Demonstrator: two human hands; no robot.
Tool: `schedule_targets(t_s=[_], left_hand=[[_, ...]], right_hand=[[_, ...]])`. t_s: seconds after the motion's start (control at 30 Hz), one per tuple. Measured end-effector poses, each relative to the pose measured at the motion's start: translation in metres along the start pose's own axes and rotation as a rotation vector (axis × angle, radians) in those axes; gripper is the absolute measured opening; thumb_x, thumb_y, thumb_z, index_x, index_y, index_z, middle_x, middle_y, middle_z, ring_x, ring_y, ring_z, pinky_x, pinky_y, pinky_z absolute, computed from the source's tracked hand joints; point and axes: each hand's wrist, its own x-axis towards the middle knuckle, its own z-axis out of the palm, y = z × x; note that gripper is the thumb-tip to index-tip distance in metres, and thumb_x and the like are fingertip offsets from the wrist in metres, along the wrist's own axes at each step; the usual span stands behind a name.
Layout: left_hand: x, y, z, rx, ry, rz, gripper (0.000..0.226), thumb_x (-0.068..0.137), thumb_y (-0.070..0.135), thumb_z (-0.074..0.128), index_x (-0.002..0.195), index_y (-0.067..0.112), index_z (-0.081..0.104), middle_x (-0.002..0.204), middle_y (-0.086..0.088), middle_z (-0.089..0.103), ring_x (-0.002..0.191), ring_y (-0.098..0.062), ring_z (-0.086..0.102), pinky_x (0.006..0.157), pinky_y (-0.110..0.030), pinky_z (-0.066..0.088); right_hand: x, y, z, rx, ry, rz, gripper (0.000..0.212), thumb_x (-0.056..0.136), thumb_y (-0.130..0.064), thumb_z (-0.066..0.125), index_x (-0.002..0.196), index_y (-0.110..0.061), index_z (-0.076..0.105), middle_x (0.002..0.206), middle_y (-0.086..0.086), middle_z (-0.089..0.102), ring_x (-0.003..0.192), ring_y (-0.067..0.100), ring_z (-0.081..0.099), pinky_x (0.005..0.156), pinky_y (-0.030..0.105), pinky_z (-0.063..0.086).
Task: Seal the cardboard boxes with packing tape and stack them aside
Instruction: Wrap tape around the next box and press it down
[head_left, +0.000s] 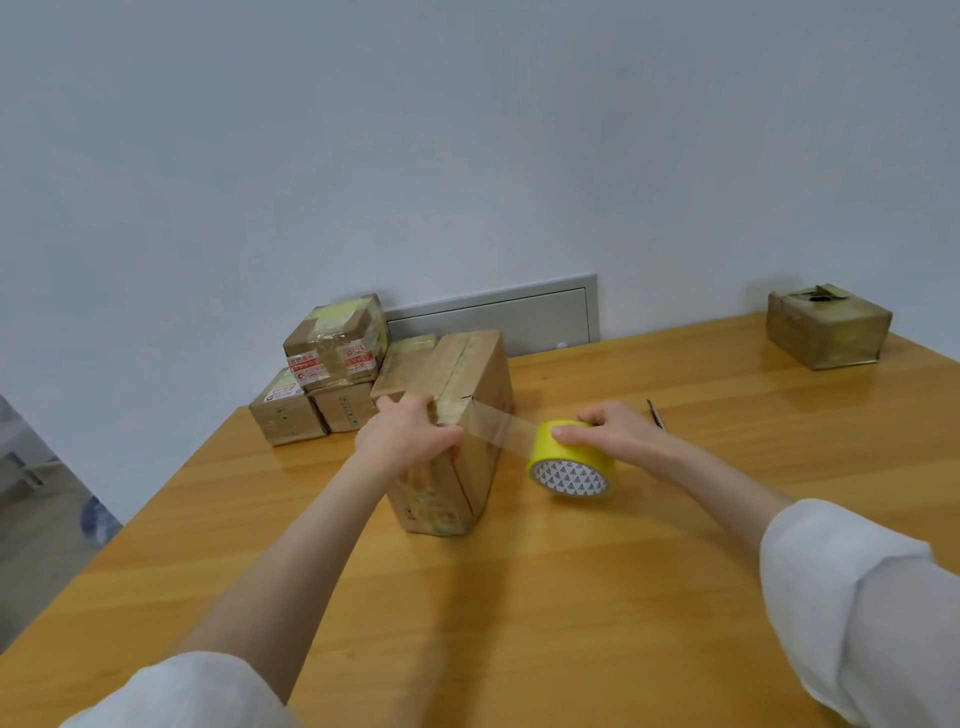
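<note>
Mid-frame on the wooden table: tall cardboard box standing on end, pinned by the left hand, palm flat, fingers closed over the top edge and the tape's start. Right hand wrapped around the yellow tape roll, clear strip stretched taut between roll and box.

Risks: strip wrinkling or sticking to itself if tension drops; box tipping under a sideways pull (narrow footing).

Stack of taped boxes at centre left; lone box upper right. Contents of all boxes hidden.
</note>
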Motion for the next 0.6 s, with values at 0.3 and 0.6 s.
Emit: schedule_targets(t_s=[0.3, 0.6], left_hand=[[0.003, 0.003, -0.003, 0.043, -0.027, -0.024, 0.08, 0.078, 0.064, 0.056, 0.146, 0.028, 0.034, 0.144, -0.016, 0.031, 0.116, -0.033, 0.051, 0.068, -0.031, 0.04], [0.001, 0.004, -0.004, 0.078, -0.031, -0.039, 0.075, 0.079, 0.063, 0.055, 0.141, 0.024, 0.039, 0.141, -0.017, 0.033, 0.108, -0.032, 0.053, 0.068, -0.032, 0.043]], right_hand=[[0.008, 0.001, 0.012, -0.023, 0.065, 0.036, 0.033, 0.085, -0.046, 0.065, 0.076, -0.014, 0.059, 0.072, 0.003, 0.06, 0.067, 0.018, 0.056, 0.064, 0.029, 0.039], [0.022, 0.009, -0.002, -0.311, 0.12, 0.074, 0.035, 0.081, -0.06, 0.062, 0.079, -0.025, 0.053, 0.084, -0.005, 0.053, 0.087, 0.02, 0.048, 0.067, 0.029, 0.037]])
